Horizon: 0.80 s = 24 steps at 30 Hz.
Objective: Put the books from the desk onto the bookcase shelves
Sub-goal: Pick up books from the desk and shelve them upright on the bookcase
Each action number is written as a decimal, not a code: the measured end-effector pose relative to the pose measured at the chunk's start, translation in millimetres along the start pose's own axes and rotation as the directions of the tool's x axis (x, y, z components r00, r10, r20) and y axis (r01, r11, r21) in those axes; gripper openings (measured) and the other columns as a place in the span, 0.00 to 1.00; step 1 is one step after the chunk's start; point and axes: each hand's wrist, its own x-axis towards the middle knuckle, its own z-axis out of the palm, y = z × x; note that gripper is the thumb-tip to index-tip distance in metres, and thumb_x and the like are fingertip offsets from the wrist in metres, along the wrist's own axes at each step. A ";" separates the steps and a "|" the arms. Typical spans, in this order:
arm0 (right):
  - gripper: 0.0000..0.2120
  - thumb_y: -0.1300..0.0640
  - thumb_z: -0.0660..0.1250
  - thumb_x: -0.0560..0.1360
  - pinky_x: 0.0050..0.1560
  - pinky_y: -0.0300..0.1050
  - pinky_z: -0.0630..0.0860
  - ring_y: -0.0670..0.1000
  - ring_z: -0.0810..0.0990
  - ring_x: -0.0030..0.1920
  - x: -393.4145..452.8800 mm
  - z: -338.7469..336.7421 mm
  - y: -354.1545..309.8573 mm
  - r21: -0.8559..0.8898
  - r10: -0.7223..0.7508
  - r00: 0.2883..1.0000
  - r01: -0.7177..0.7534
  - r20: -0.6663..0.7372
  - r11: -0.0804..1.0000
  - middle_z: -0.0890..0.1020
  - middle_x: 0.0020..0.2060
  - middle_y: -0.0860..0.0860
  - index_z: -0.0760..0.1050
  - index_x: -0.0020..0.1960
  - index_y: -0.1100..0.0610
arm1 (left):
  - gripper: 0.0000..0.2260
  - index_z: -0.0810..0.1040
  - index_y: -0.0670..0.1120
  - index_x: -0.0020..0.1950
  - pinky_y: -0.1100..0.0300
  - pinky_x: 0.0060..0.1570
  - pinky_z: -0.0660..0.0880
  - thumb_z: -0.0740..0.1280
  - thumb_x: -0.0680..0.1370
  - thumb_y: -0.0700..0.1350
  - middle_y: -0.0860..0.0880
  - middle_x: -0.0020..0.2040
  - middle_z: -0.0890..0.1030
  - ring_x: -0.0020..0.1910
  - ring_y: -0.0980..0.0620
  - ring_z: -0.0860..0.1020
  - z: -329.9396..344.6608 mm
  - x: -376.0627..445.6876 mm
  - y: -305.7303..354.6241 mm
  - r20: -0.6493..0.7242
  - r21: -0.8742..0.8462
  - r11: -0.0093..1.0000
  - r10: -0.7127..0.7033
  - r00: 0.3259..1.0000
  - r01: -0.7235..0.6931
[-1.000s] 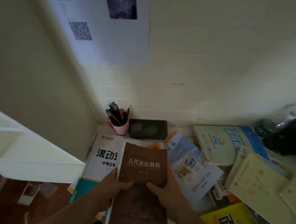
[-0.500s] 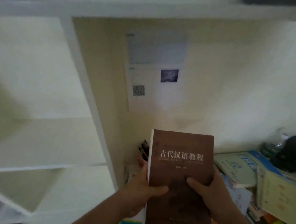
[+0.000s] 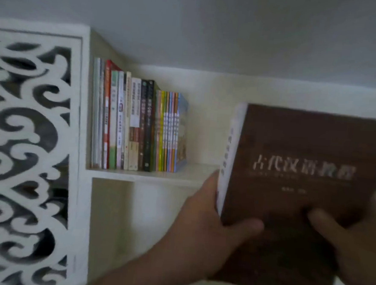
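A brown book [image 3: 302,150] with pale Chinese title lettering is held upright, cover toward me, in front of the white bookcase. My left hand [image 3: 207,228] grips its spine side, thumb across the cover. My right hand [image 3: 353,245] grips the right lower part, thumb on the cover. To the left, on the upper shelf [image 3: 158,176], stands a row of several books [image 3: 137,127], spines out, packed against the shelf's left wall. The shelf stretch between that row and the brown book is bare. The desk is out of view.
A white carved fretwork panel [image 3: 26,153] fills the left side of the bookcase. Below the upper shelf is an open compartment [image 3: 136,227]. A pale wall or ceiling [image 3: 213,21] spans the top.
The view has swung up from the desk to the bookcase's upper shelf. Both hands have lifted the brown book up to that shelf's height, keeping the same hold.
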 end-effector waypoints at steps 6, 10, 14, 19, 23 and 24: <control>0.24 0.56 0.79 0.74 0.49 0.34 0.81 0.35 0.84 0.51 122.6 134.6 -76.6 0.284 -0.200 0.966 0.148 0.162 0.947 0.84 0.54 0.38 0.75 0.67 0.47 | 0.25 0.70 0.71 0.59 0.71 0.50 0.76 0.79 0.75 0.49 0.72 0.51 0.80 0.53 0.72 0.79 -113.2 78.2 24.1 -0.331 0.290 0.948 0.226 0.916 -0.129; 0.24 0.58 0.79 0.75 0.60 0.57 0.83 0.51 0.86 0.57 155.0 221.2 -72.8 0.377 -0.112 0.958 0.004 0.264 0.926 0.86 0.59 0.47 0.76 0.67 0.51 | 0.26 0.70 0.63 0.68 0.64 0.54 0.77 0.77 0.77 0.47 0.69 0.52 0.78 0.52 0.68 0.78 -154.9 89.3 8.4 -0.496 0.372 0.926 0.249 0.832 -0.056; 0.22 0.59 0.79 0.74 0.56 0.55 0.83 0.53 0.86 0.55 169.3 247.9 -58.4 0.302 -0.072 0.974 0.003 0.216 0.953 0.86 0.56 0.48 0.76 0.65 0.50 | 0.32 0.67 0.59 0.72 0.46 0.64 0.79 0.79 0.74 0.49 0.59 0.63 0.80 0.63 0.54 0.80 -169.1 100.9 -24.9 -0.536 0.394 0.918 0.185 0.824 0.051; 0.24 0.55 0.80 0.74 0.58 0.60 0.82 0.57 0.85 0.55 169.4 222.8 -19.5 0.128 -0.014 0.998 0.005 0.069 0.992 0.85 0.56 0.51 0.75 0.66 0.52 | 0.27 0.67 0.59 0.71 0.52 0.57 0.82 0.77 0.77 0.51 0.59 0.53 0.80 0.53 0.57 0.81 -168.5 105.8 -54.1 -0.479 0.515 0.845 0.144 0.866 0.145; 0.23 0.54 0.79 0.75 0.56 0.60 0.82 0.56 0.85 0.55 167.4 210.6 -5.9 0.127 -0.036 0.997 0.026 0.071 0.992 0.84 0.57 0.50 0.74 0.66 0.52 | 0.14 0.73 0.58 0.63 0.58 0.51 0.80 0.72 0.79 0.56 0.59 0.50 0.76 0.48 0.57 0.77 -159.1 105.7 -65.2 -0.415 0.720 0.671 0.207 0.886 0.181; 0.22 0.54 0.79 0.75 0.56 0.58 0.82 0.55 0.84 0.54 166.5 210.5 -7.9 0.121 -0.046 0.996 0.037 0.071 0.992 0.84 0.56 0.49 0.73 0.65 0.52 | 0.14 0.73 0.58 0.63 0.57 0.51 0.80 0.71 0.80 0.56 0.59 0.51 0.77 0.48 0.57 0.77 -157.8 106.1 -66.5 -0.415 0.730 0.657 0.207 0.886 0.188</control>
